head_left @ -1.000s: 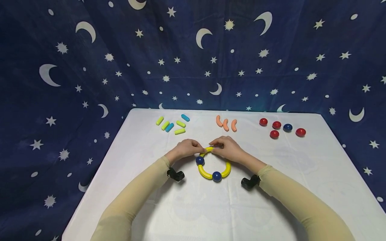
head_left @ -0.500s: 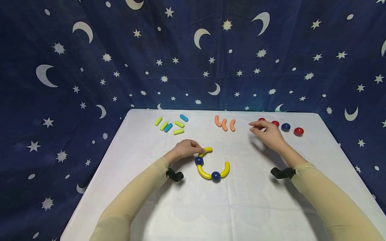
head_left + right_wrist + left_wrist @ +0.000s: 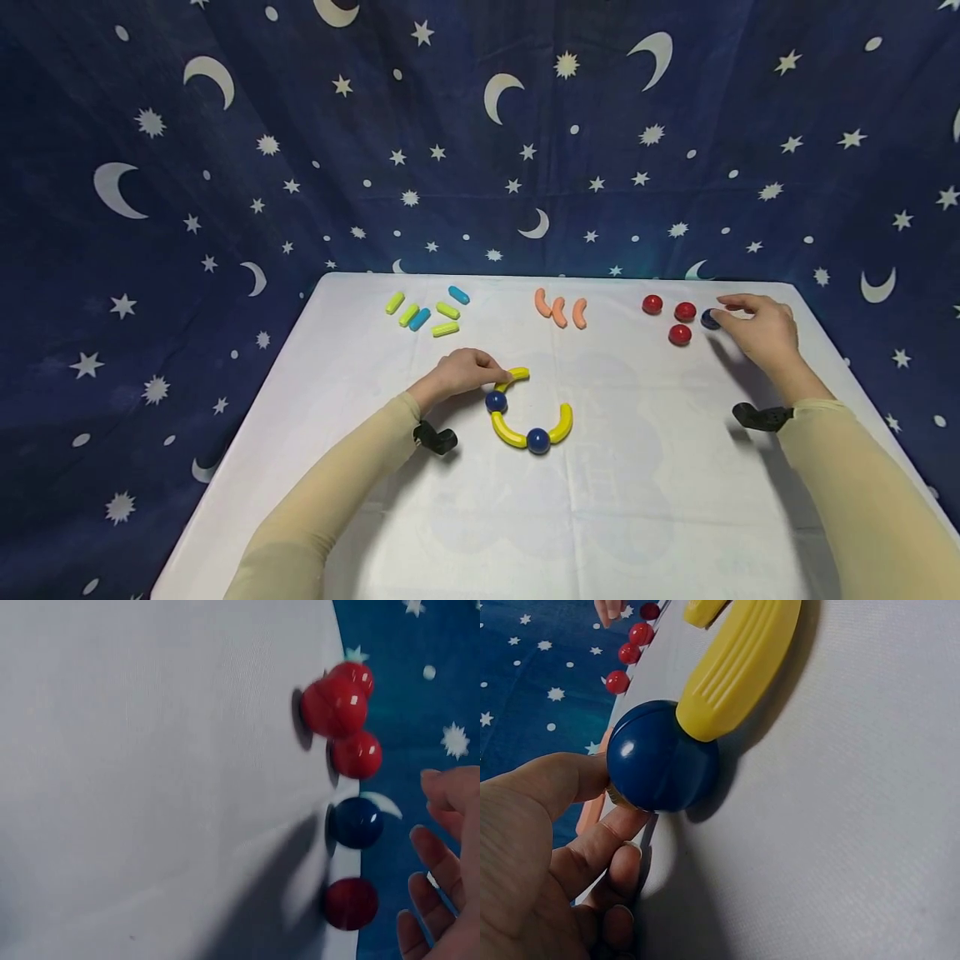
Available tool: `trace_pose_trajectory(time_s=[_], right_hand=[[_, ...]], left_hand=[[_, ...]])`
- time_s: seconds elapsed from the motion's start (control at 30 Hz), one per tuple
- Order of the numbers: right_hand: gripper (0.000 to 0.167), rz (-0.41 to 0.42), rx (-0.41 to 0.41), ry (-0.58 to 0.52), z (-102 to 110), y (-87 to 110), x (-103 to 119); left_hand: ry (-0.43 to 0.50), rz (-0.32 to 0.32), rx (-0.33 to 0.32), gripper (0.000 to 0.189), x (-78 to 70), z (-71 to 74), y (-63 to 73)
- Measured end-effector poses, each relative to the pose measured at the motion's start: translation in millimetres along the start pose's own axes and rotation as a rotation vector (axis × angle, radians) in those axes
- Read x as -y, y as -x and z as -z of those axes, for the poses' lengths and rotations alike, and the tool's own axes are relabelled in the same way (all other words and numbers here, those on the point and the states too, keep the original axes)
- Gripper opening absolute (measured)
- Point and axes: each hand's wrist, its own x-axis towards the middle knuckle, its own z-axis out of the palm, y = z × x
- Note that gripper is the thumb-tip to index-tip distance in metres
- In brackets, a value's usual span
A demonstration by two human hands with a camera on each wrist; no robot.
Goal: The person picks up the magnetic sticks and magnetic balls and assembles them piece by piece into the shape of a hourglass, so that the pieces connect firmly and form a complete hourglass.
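Left hand (image 3: 461, 368) pinches yellow piece (image 3: 519, 373), adjoining blue ball (image 3: 496, 402) just nearside; a tug could part them. Right hand (image 3: 763, 330) spread, holding nothing; loose blue ball (image 3: 358, 823) just left of it could roll if nudged.

The left arm (image 3: 315, 500) is slanting forward and inward, and the left hand (image 3: 459, 369) is pinching with thumb (image 3: 577, 778) and forefinger (image 3: 592, 851), the other fingers (image 3: 622, 870) bending below. The right arm (image 3: 855, 483) is slanting forward too; the right hand (image 3: 768, 333) is hovering, right thumb (image 3: 733, 325) and right forefinger (image 3: 738, 299) parting.
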Motion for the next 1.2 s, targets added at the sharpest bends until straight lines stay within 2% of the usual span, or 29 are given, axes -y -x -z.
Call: trace_pose_trajectory(time_s=[0.27,0.53,0.8,1.2], right_hand=[[0.070,-0.057,0.119,0.104,0.8,-14.8,-15.2],[0.088,-0.146,0.205,0.073,4.0,-19.1,-29.1],[0.083,-0.193,0.234,0.028,4.0,-17.9,-27.1],[0.075,-0.179,0.220,0.003,0.0,-17.7,-28.0]], left_hand=[[-0.019,-0.007,-0.007,0.028,0.0,-0.6,-0.7],[-0.020,-0.009,-0.003,0.029,1.3,-1.7,-2.2],[-0.018,0.001,-0.004,0.028,-0.6,-0.3,0.6],[-0.036,-0.016,-0.011,0.028,-0.8,-0.4,0.0]])
